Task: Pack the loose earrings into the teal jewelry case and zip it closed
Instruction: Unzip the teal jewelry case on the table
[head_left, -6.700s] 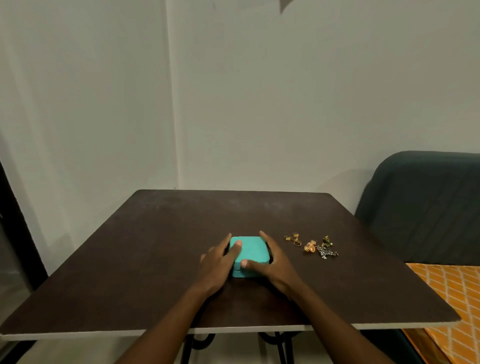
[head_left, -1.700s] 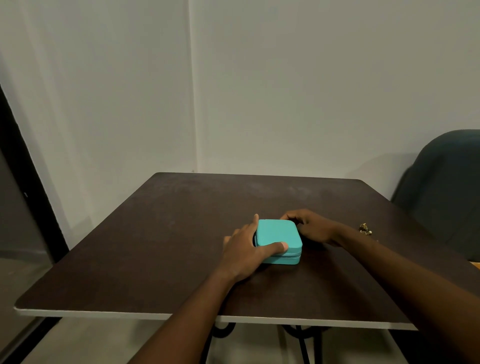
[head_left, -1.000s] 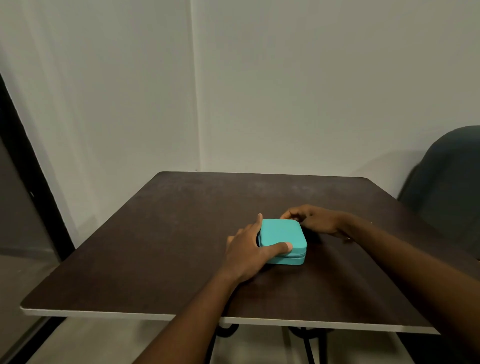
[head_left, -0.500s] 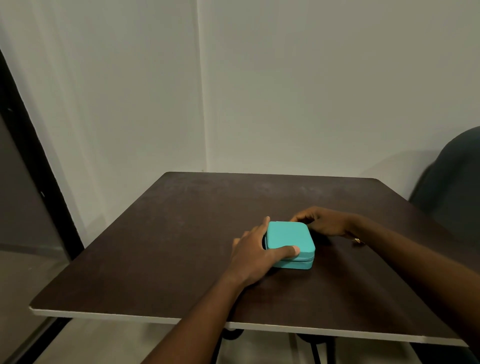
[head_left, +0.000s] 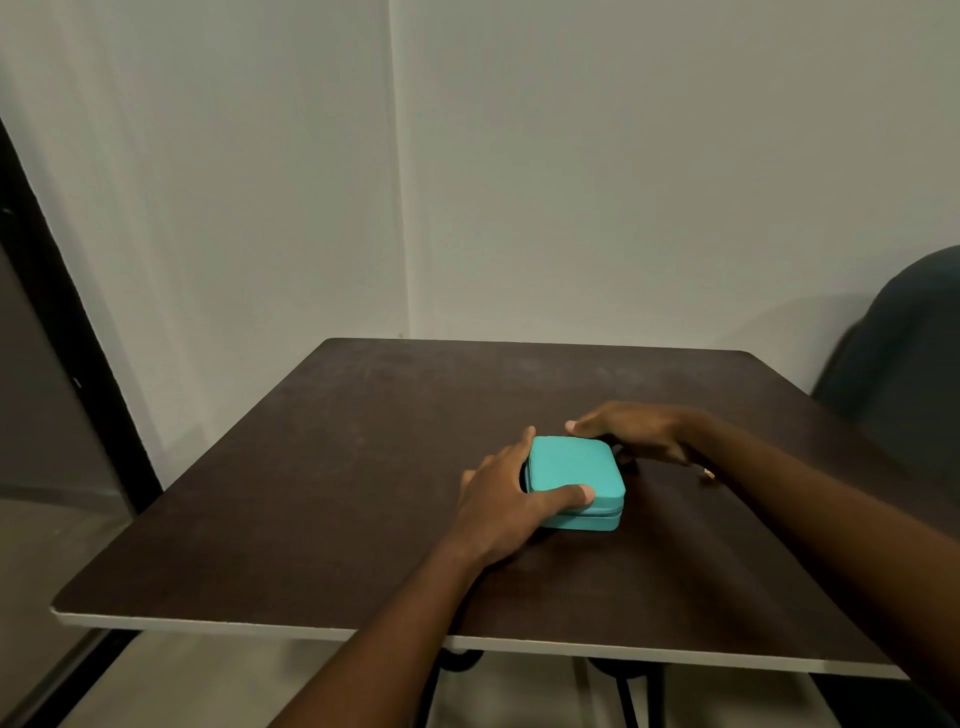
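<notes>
Since the picture half a second back, the table's near edge (head_left: 208, 621) is sitting a little lower and farther left in view, and the dark chair (head_left: 904, 374) is showing less at the right; the grip of both hands is staying as it was. Compared with the oldest picture, the right hand is now reaching behind the case rather than resting on its near corner, and the pile of earrings is now hidden by the right forearm, except for 1 small gold glint (head_left: 708, 473) just beside the wrist.

The left hand (head_left: 506, 506) is clasping the teal jewelry case (head_left: 571, 475) from its left side: thumb lying across the near front of the lid, fingers spread along the far left edge. The case is lying flat near the table's middle, lid down, so its contents cannot be seen. Beyond it, the right hand (head_left: 631, 434) is curling at the case's far right corner, fingertips pinched together; what they are gripping cannot be told.
</notes>
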